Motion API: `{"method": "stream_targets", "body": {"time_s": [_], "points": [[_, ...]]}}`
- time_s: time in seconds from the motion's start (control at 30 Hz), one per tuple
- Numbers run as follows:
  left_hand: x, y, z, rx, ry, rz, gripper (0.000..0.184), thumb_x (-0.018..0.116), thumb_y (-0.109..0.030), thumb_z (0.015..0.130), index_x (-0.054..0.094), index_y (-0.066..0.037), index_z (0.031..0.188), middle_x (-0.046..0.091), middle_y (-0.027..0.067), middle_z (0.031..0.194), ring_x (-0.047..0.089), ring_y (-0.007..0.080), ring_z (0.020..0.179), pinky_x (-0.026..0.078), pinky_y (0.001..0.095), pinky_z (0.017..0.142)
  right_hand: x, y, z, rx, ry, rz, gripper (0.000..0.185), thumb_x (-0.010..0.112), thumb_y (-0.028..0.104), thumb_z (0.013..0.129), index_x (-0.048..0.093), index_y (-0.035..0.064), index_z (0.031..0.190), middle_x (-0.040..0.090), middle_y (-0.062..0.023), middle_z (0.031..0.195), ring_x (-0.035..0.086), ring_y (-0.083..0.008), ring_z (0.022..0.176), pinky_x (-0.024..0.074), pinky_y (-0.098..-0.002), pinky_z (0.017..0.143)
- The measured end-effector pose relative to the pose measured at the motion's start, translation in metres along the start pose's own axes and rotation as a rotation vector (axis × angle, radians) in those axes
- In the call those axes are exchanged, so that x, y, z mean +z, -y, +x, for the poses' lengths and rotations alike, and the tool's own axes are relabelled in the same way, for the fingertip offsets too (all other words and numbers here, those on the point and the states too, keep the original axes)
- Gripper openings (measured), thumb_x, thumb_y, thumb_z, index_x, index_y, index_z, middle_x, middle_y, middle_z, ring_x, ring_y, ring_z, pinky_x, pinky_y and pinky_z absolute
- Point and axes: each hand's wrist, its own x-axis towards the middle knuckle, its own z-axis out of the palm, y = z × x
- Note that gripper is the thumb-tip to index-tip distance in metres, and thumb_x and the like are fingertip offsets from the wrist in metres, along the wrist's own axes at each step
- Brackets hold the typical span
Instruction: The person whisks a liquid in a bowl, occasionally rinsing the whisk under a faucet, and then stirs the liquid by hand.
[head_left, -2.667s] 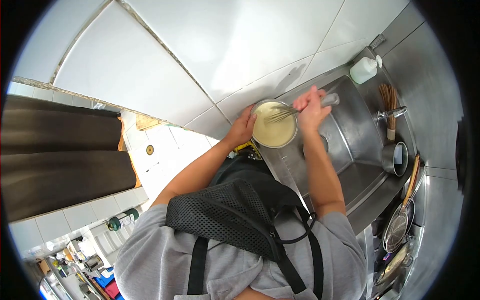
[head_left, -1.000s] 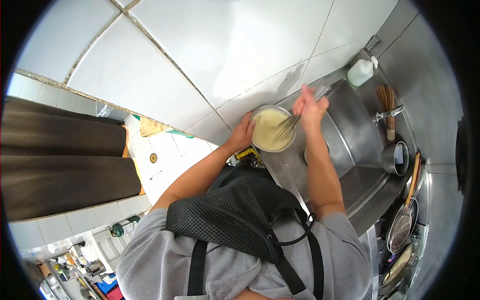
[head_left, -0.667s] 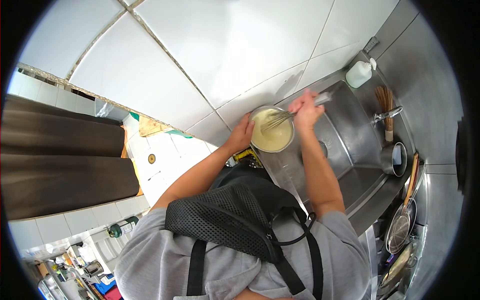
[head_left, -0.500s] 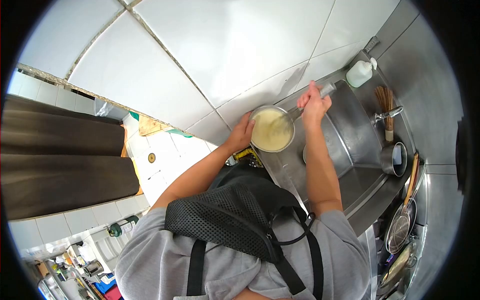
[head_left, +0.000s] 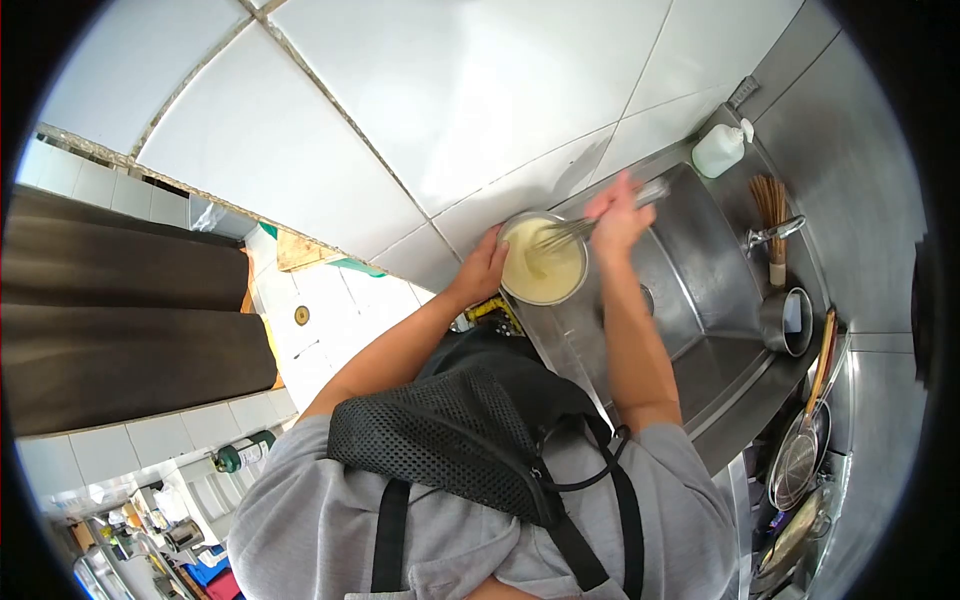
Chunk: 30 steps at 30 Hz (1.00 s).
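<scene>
A round metal bowl [head_left: 586,280] holds a pale yellow liquid mixture [head_left: 540,275]. It stands at the left edge of the sink counter, close to the tiled wall. My left hand [head_left: 483,268] is wrapped against the bowl's left side, gripping it. The fingers of my right hand [head_left: 620,222] are closed round the handle of a wire whisk [head_left: 572,232], slightly smeared by motion. The whisk slants down to the left, with its wire end in the mixture.
A steel sink [head_left: 690,270] lies to my right, with a tap [head_left: 780,230] on its far side. Around it are a pump bottle [head_left: 720,150], a stick brush [head_left: 770,215], a metal pot [head_left: 788,322] and a round strainer [head_left: 797,465]. White wall tiles [head_left: 500,90] rise ahead.
The whisk has shifted left and up within the bowl, and my right hand has moved slightly left and down with it. My left hand and the bowl stay in place.
</scene>
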Motion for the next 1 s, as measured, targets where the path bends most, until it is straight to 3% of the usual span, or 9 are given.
{"method": "stream_targets", "body": {"time_s": [0.1,0.23,0.33,0.4,0.47,0.6,0.73,0.87,1.0], "points": [[-0.002,0.002,0.001,-0.053,0.017,0.001,0.045,0.039,-0.023,0.102,0.036,0.002,0.139,0.051,0.0256,0.13,0.049,0.0345,0.124,0.035,0.0383,0.105,0.008,0.015,-0.021,0.235,0.335,-0.045,0.041,0.058,0.019,0.093,0.038,0.0082,0.06,0.036,-0.004,0.045,0.037,-0.0157,0.035,0.0341,-0.0328,0.037],[0.001,0.004,0.002,-0.027,0.019,-0.011,0.044,0.039,-0.023,0.102,0.037,0.001,0.138,0.052,0.0252,0.129,0.05,0.035,0.123,0.036,0.0384,0.104,0.007,-0.001,-0.009,0.002,-0.088,0.009,0.039,0.059,0.017,0.092,0.038,0.0075,0.06,0.039,-0.0056,0.045,0.039,-0.0166,0.034,0.0326,-0.0331,0.035],[-0.003,0.002,0.006,-0.061,0.0,0.02,0.043,0.039,-0.023,0.101,0.038,0.0,0.137,0.052,0.0247,0.129,0.05,0.0354,0.122,0.037,0.0387,0.104,0.002,0.01,-0.014,0.269,0.291,-0.011,0.04,0.061,0.018,0.091,0.039,0.0077,0.058,0.04,-0.0051,0.045,0.04,-0.0161,0.035,0.0332,-0.0328,0.035],[-0.002,0.0,-0.001,-0.032,0.023,0.02,0.043,0.04,-0.021,0.1,0.036,0.0,0.138,0.052,0.0288,0.128,0.05,0.0423,0.121,0.038,0.041,0.102,0.001,0.006,-0.007,0.115,0.198,-0.238,0.037,0.061,0.017,0.091,0.041,0.0076,0.06,0.041,-0.0059,0.045,0.04,-0.0164,0.034,0.0342,-0.0335,0.035],[0.0,-0.001,0.0,-0.031,0.014,0.002,0.044,0.04,-0.022,0.101,0.036,0.0,0.138,0.051,0.0288,0.129,0.049,0.0418,0.122,0.038,0.0407,0.102,0.006,-0.011,-0.003,-0.006,-0.075,-0.019,0.035,0.06,0.015,0.091,0.042,0.0073,0.062,0.042,-0.0053,0.045,0.04,-0.0159,0.034,0.0342,-0.0328,0.034],[0.001,0.007,0.0,0.037,-0.047,0.091,0.043,0.039,-0.023,0.101,0.037,0.0,0.138,0.052,0.0248,0.128,0.05,0.035,0.122,0.037,0.0381,0.103,0.01,0.013,-0.01,0.193,0.262,-0.159,0.03,0.059,0.012,0.091,0.042,0.0073,0.066,0.039,-0.0034,0.046,0.039,-0.0152,0.035,0.0336,-0.0324,0.035],[0.0,0.008,0.0,-0.025,0.004,0.025,0.044,0.04,-0.023,0.101,0.036,0.0,0.139,0.052,0.0252,0.129,0.05,0.0352,0.122,0.037,0.0381,0.103,0.016,-0.008,-0.016,0.158,0.085,0.143,0.03,0.06,0.012,0.09,0.041,0.0073,0.067,0.038,-0.0024,0.047,0.038,-0.0142,0.034,0.0319,-0.031,0.035],[-0.001,0.005,-0.002,-0.05,0.023,0.001,0.044,0.04,-0.022,0.101,0.036,0.001,0.139,0.051,0.0271,0.13,0.049,0.0379,0.123,0.037,0.0388,0.103,0.008,0.014,0.002,0.106,0.157,-0.204,0.03,0.057,0.012,0.091,0.039,0.0075,0.068,0.036,-0.004,0.045,0.036,-0.0165,0.034,0.034,-0.0344,0.037],[-0.001,0.005,0.001,-0.036,0.004,-0.028,0.044,0.04,-0.021,0.1,0.035,0.001,0.138,0.051,0.0285,0.13,0.048,0.0409,0.123,0.037,0.0398,0.103,0.01,-0.009,-0.021,0.159,0.17,0.121,0.03,0.056,0.011,0.092,0.04,0.0062,0.067,0.037,-0.0034,0.045,0.035,-0.0146,0.034,0.0337,-0.0319,0.037]]}}
